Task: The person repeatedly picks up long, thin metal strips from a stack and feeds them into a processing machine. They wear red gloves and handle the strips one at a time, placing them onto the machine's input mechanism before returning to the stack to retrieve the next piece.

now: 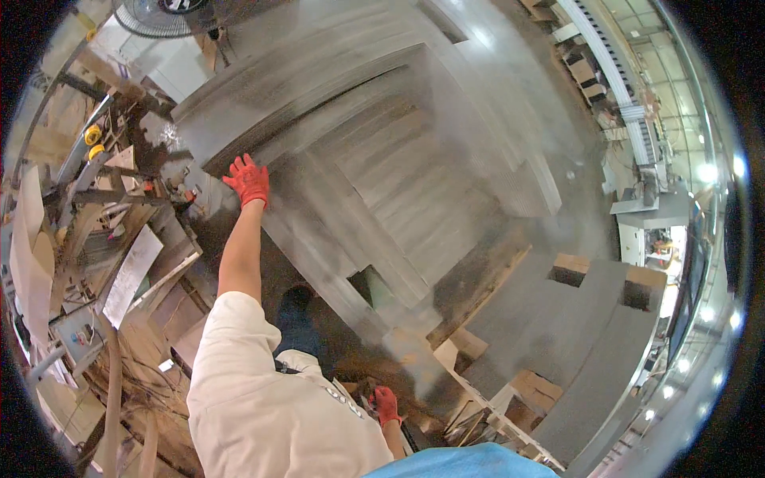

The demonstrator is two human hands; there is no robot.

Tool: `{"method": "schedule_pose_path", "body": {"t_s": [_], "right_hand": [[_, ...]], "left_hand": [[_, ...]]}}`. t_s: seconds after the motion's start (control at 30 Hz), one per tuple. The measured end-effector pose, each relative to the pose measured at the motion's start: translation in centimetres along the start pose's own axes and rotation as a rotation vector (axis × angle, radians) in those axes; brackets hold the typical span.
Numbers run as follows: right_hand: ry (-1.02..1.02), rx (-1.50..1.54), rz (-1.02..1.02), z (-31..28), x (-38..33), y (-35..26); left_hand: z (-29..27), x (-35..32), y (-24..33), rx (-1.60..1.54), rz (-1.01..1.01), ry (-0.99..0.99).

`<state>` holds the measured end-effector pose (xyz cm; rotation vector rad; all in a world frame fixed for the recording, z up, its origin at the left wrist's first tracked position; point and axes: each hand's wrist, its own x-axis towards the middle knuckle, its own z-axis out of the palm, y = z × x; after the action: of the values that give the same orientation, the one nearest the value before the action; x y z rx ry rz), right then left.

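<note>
I see wire-grilled fan [157, 21] ahead on left, tan hose [113, 390] nearer my left, bright lamps [708, 173] far right.

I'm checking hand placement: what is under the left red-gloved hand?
Grey boards show right beside the left hand; what lies beneath the palm is covered, so contact cannot be told.

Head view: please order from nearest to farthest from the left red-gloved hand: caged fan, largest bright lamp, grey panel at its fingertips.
1. Grey panel: beside the left red-gloved hand.
2. Caged fan: upper left.
3. Largest bright lamp: far right.
</note>
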<state>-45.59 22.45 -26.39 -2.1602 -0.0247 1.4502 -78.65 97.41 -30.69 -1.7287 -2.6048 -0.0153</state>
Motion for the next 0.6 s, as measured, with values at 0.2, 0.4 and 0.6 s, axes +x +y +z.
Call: {"method": "schedule_pose_path", "body": {"t_s": [0.2, 0.4, 0.6], "right_hand": [[0.096, -0.43, -0.365, 1.9, -2.9, -3.5], [-0.154, 0.156, 0.045, 4.5, -4.2, -4.3], [-0.047, 0.26, 0.211, 6.2, -6.0, -0.6]], "left_hand": [[10.1, -1.4, -4.5, -0.375, -0.559, -0.155], [25.8, 3.7, -13.9, -0.871, -0.571, -0.448], [16.9, 2.7, -10.9, -1.436, -0.657, -0.341]]}}
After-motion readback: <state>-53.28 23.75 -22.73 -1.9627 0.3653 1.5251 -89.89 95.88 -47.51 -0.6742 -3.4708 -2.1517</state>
